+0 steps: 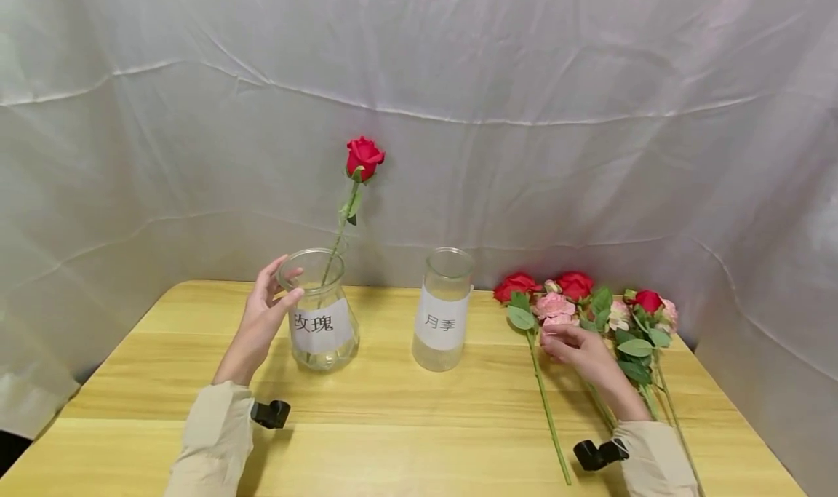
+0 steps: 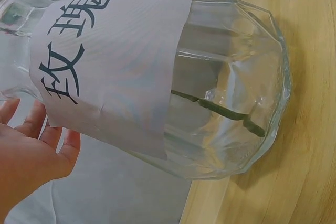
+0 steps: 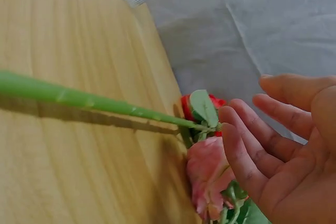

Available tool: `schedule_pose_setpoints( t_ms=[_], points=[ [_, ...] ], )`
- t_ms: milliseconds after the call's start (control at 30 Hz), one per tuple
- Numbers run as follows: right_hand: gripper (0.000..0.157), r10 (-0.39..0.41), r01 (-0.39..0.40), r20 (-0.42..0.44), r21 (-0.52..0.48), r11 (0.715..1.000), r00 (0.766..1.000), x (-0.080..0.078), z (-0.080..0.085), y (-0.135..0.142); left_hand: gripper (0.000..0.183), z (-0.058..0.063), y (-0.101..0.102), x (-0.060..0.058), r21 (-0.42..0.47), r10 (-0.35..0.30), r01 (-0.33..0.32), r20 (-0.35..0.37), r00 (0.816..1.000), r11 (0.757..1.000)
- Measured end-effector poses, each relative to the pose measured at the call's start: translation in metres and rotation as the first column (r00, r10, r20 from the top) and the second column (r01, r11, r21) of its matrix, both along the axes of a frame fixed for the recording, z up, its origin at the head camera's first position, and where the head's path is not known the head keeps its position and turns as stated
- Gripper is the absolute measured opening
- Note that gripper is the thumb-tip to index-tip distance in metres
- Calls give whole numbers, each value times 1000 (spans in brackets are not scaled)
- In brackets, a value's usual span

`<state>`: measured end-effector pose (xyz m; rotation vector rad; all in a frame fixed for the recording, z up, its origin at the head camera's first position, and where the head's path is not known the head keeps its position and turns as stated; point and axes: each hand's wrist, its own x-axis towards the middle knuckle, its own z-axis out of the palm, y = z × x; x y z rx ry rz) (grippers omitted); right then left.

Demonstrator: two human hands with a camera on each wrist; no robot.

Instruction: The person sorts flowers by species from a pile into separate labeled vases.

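My left hand (image 1: 257, 322) grips the neck of a wide glass vase (image 1: 347, 329), thumb on the near side and fingers behind the glass. A white paper label (image 2: 113, 72) with dark Chinese characters covers the vase's front. One red rose (image 1: 364, 158) leans to the right in it, and the stem's lower end (image 2: 226, 111) shows through the glass. On the right, my right hand (image 1: 592, 359) holds nothing, its fingers loosely bent beside a pink flower (image 3: 207, 174). A red flower's green stem (image 3: 79, 98) runs toward its fingertips.
A narrower glass vase (image 1: 440, 359), with its own paper label (image 1: 441, 322), stands mid-table. Several red and pink flowers lie at the right; among them are a red one (image 1: 575, 284) and another red one (image 1: 648, 300). A grey curtain (image 1: 419, 177) hangs behind the wooden table (image 1: 393, 439).
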<state>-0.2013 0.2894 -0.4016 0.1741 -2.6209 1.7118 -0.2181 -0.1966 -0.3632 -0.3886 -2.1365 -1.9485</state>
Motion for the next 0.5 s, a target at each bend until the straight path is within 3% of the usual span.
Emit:
schedule_pose_setpoints(
  t_ms=[133, 267, 500],
  points=[
    [46, 8, -9, 7, 42, 999, 1000, -5, -3, 0, 63, -1, -1, 1, 3, 15, -15, 1, 1000, 1000],
    [47, 11, -12, 28, 46, 999, 1000, -1, -5, 0, 63, -3, 1, 1, 7, 11, -11, 15, 1000, 1000],
    [37, -14, 10, 36, 108, 994, 999, 0, -14, -4, 64, -4, 0, -1, 12, 14, -14, 14, 1000, 1000]
  ],
)
